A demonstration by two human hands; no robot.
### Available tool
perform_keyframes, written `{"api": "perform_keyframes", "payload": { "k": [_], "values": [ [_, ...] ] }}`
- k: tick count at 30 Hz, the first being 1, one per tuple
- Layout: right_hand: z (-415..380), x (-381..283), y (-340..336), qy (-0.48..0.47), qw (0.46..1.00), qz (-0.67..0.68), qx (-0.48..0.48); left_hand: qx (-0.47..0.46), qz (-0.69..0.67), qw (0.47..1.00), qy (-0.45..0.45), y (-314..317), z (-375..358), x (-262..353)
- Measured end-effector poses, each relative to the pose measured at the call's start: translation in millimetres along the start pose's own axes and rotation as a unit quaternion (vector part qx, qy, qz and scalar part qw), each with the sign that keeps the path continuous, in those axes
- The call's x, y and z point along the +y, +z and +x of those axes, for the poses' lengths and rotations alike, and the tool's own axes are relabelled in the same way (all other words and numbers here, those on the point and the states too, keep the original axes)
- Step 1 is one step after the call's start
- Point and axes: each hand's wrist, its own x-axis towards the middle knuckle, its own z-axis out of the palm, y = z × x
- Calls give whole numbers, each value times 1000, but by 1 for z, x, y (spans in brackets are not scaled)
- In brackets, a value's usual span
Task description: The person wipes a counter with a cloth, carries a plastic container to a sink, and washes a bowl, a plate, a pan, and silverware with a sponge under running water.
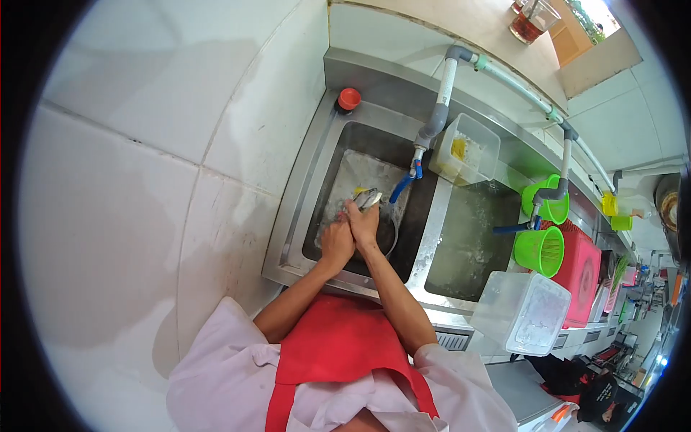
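Both hands are together over the left sink basin, close under the blue-handled tap. My right hand is closed on a shiny, silvery-white item, too small and blurred to name. My left hand is curled against the right one near its wrist; its fingertips are hidden, and I cannot make out what it grips. A round, dark vessel shows partly beneath the hands. A small yellow piece is just beyond the fingers. Whitish, cloudy matter covers part of the basin floor.
A red cup stands at the sink's back left corner. The right basin holds cloudy water. Around it are clear plastic tubs, green baskets and a pink-red crate. Another person is at the lower right.
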Motion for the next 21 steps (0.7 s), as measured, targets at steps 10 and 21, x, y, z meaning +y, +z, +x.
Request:
{"api": "perform_keyframes", "payload": {
  "k": [10,21],
  "values": [
    [7,-28,-13,-175,917,-339,-118,-493,-532,680,-110,-23,17,-33],
    [-36,-65,-27,-378,797,-466,-72,-285,-488,824,-47,-31,6,-21]
  ]
}}
